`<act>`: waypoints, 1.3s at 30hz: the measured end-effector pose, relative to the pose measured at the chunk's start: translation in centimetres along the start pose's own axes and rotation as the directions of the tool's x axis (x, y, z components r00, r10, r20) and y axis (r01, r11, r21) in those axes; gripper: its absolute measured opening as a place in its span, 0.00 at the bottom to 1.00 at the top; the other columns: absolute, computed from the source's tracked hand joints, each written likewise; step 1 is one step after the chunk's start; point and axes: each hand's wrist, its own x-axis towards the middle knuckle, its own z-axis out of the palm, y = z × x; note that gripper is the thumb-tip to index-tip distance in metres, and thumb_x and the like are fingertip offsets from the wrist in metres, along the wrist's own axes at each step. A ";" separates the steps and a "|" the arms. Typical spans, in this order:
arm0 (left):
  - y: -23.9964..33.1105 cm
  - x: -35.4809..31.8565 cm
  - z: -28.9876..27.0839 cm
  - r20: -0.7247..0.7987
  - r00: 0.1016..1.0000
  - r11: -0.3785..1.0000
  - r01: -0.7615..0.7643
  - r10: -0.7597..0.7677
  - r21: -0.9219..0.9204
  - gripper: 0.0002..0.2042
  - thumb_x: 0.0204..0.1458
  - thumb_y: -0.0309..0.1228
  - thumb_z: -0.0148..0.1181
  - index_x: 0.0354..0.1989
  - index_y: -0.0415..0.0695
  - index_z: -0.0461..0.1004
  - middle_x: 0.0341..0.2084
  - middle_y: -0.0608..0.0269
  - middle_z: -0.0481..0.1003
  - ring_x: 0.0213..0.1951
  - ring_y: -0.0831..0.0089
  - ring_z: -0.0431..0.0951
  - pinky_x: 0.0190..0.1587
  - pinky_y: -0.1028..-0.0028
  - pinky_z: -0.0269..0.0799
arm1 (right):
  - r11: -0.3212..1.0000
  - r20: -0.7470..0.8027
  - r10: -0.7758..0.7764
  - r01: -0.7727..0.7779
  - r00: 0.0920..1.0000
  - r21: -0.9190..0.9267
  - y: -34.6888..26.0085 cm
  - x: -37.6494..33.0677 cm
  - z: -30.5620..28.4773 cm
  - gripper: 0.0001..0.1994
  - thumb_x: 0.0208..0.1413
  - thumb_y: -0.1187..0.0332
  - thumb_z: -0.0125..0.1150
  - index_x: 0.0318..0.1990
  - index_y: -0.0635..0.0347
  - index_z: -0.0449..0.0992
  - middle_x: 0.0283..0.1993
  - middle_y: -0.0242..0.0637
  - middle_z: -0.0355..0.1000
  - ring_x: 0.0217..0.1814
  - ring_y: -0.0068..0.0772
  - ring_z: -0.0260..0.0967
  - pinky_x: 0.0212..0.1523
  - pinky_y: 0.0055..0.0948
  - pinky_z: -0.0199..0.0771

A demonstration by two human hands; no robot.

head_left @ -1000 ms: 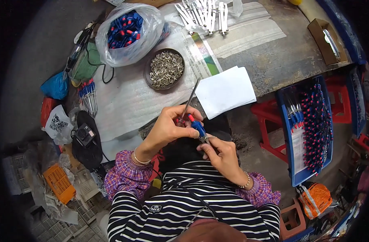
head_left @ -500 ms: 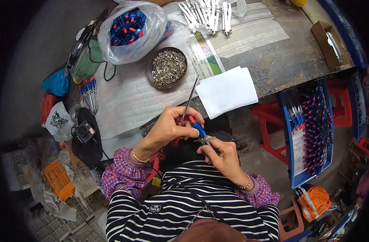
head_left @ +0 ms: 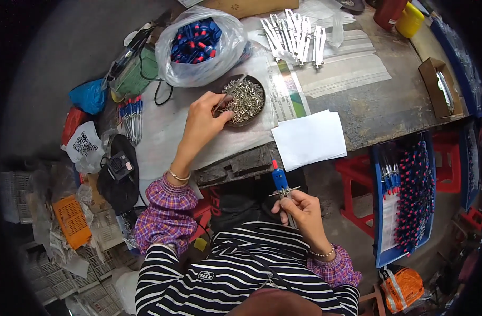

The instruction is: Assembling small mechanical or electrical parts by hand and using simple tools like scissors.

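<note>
My left hand point(head_left: 205, 117) reaches over the near left side of a round brown bowl point(head_left: 263, 105), fingers closed at the small metal pins point(head_left: 249, 100). A slim metal rod point(head_left: 238, 85) like a screwdriver shaft, with a bit of red at its palm end, runs out of this hand across the pins. Whether the fingertips also pinch a pin is hidden. Over my lap, my right hand point(head_left: 302, 210) grips the metal end of a blue-handled tool point(head_left: 279, 179). Its red tip points up and away, and thin metal pieces stick out crosswise below the blue part.
Behind the bowl stands a clear plastic bag point(head_left: 170, 68) of blue and red parts. White paper sheets point(head_left: 309, 141) lie at the table's front edge. Bare metal pieces point(head_left: 293, 39) lie at the back. On the right, a blue tray point(head_left: 404, 195) holds many blue-and-red tools near red stools point(head_left: 357, 174).
My left hand has left the blue-handled tool and moved up to the bowl, the rod still in it. My right hand keeps the tool, slightly farther right and lower. The view has shifted.
</note>
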 end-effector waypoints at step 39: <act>-2.3 0.6 1.4 0.122 0.989 0.873 0.134 -0.086 -0.469 0.07 0.52 0.21 0.57 0.39 0.35 0.75 0.30 0.67 0.75 0.32 0.84 0.72 0.35 0.84 0.66 | 0.995 0.014 -0.083 0.082 0.996 0.059 1.8 1.2 -0.1 0.09 0.56 0.68 0.52 0.32 0.66 0.74 0.24 0.32 0.74 0.16 0.15 0.65 0.16 0.16 0.67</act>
